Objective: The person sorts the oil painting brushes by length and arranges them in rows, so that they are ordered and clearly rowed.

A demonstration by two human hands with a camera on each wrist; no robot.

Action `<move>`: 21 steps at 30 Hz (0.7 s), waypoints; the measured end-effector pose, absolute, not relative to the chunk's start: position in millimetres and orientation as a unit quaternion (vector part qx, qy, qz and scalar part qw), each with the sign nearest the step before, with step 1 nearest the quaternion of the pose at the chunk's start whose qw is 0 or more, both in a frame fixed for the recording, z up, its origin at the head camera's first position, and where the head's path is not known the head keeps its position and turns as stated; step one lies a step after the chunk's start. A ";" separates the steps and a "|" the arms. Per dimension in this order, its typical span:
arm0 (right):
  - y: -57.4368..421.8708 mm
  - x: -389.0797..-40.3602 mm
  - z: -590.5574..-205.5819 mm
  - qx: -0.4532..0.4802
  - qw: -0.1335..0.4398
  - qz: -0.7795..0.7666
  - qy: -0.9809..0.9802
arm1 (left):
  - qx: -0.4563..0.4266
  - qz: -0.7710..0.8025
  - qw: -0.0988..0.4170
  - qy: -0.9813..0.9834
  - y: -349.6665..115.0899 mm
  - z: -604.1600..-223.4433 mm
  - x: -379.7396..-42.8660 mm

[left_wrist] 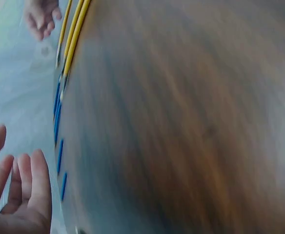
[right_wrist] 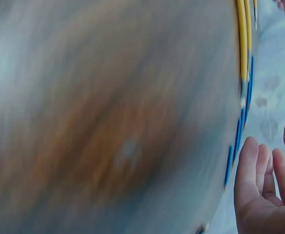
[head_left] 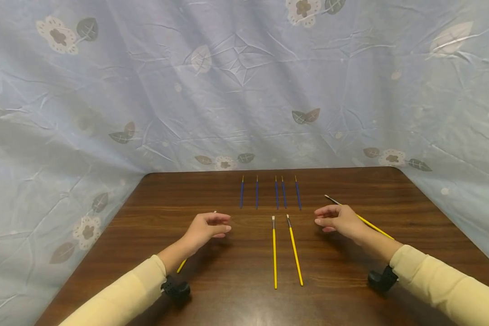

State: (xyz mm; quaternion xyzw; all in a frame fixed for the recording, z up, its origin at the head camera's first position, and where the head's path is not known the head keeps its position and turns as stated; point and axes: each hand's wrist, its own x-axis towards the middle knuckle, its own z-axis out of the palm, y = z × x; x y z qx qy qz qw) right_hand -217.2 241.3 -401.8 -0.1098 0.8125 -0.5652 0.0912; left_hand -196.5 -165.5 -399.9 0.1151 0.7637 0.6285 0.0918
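Both hands hover above the brown table with nothing in them, their fingers relaxed. My left hand point(head_left: 207, 230) is over a yellow-handled paintbrush point(head_left: 181, 266), most of which the hand and forearm hide. On the other side, my right hand point(head_left: 340, 221) overlaps another yellow paintbrush point(head_left: 375, 226) lying at a slant, its bristle end pointing to the far left. Between the hands lie two more yellow paintbrushes, one nearly straight point(head_left: 275, 258) and one slightly tilted point(head_left: 295, 256), bristles away from me. In the wrist views, the left hand point(left_wrist: 25, 195) and right hand point(right_wrist: 264, 195) show loosely spread fingers.
Several thin blue paintbrushes point(head_left: 257, 194) lie in a row near the far edge of the wooden table point(head_left: 236, 294). A pale floral cloth point(head_left: 244, 90) hangs behind and at the sides. Dark wrist cameras sit under both sleeves.
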 end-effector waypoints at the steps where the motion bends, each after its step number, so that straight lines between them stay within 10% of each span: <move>1: 245.3 -218.5 -400.9 -0.113 0.090 -0.565 0.812 | 0.115 0.630 0.092 0.763 -170.2 -399.0 -196.9; 21: 314.2 -235.8 -389.3 -0.095 0.061 -0.545 0.831 | 0.043 0.621 0.041 0.782 -239.2 -405.6 -199.2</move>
